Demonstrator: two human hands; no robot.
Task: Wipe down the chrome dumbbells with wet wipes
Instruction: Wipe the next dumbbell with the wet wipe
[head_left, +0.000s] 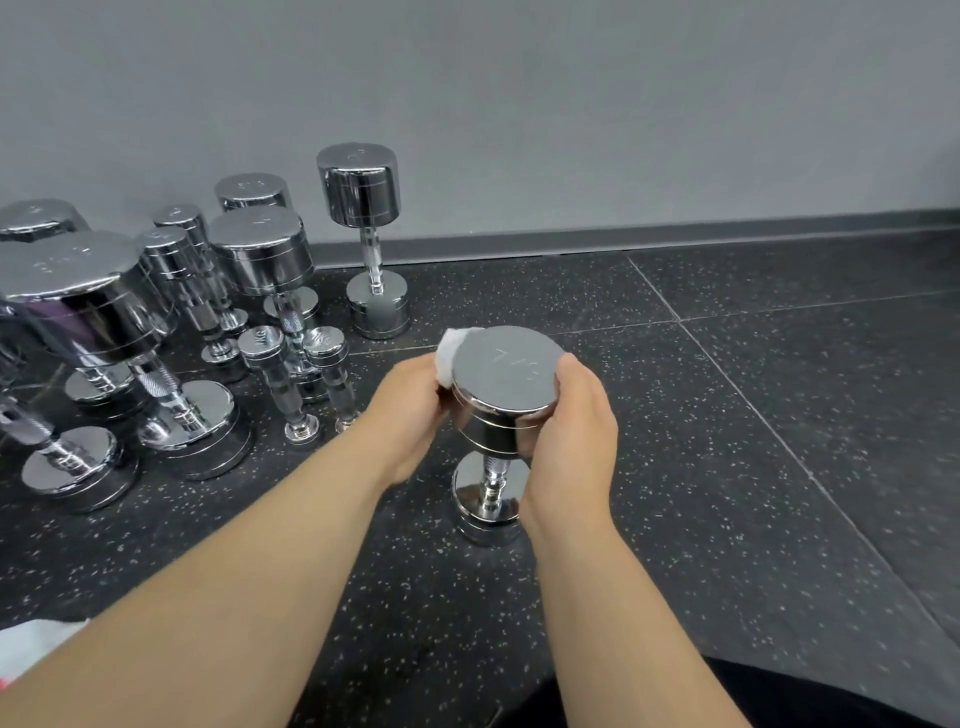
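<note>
A chrome dumbbell (506, 379) stands upright on the dark speckled floor at the centre, its flat top head facing me. My left hand (410, 410) holds a white wet wipe (451, 353) and presses it against the left side of the top head. The wipe sticks out above my fingers. My right hand (569, 431) grips the right side of the same head, fingers curled round its edge. The lower head (485, 512) rests on the floor between my wrists.
Several chrome dumbbells of different sizes stand upright at the left, the nearest small ones (291, 384) close to my left forearm. A tall one (366, 234) stands by the grey wall (571, 130). A white object (36, 649) lies at the lower left edge.
</note>
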